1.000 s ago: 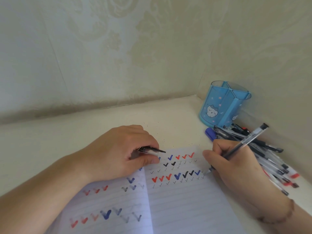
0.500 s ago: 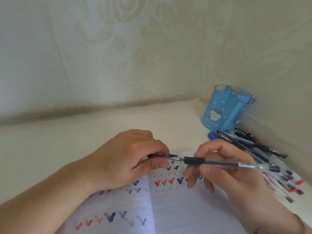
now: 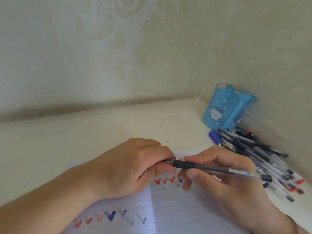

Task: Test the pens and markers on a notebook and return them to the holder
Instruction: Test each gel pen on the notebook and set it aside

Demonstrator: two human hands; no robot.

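Both hands meet over the open notebook [image 3: 177, 208]. The right hand [image 3: 224, 179] grips a pen [image 3: 211, 168] with a clear barrel and dark grip, held nearly level with its tip pointing left. The left hand [image 3: 135, 166] is curled, its thumb and fingers pinching a small dark cap [image 3: 169, 160] right at the pen's tip — whether the cap is fully on cannot be told. The notebook lies on the pale bench [image 3: 84, 132], its pages marked with red, blue and black ticks (some blurred). A blue holder [image 3: 226, 108] with a cat picture stands upright in the bench's far right corner, and a loose pile of pens [image 3: 263, 154] lies just in front of it, well to the right of the notebook.
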